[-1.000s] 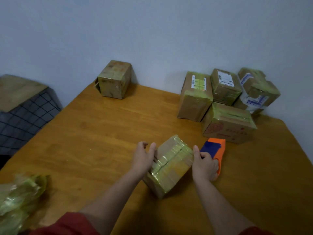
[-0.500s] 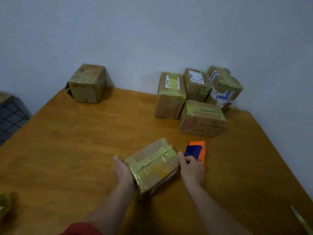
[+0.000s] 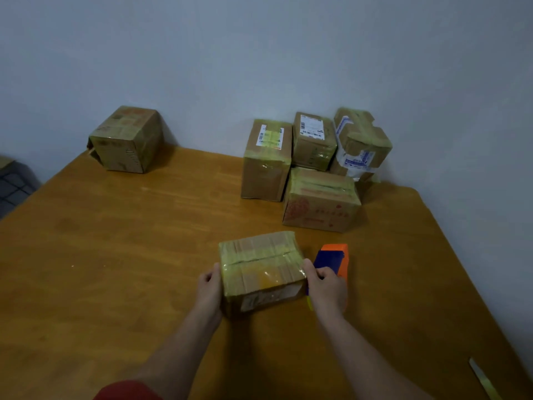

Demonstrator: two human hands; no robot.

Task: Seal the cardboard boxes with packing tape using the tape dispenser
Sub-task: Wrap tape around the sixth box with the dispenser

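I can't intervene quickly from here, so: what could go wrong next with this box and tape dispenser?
1. The right hand grips the tape dispenser while its thumb braces the taped cardboard box; lifting the dispenser leaves only the left hand steadying it, so it may slide.
2. The box's tape is already wrinkled; another strip may crease.

Both our forearms reach in from the lower centre of frame. Left hand upright, palm inward. Right hand curled round the tape dispenser, thumb extended.
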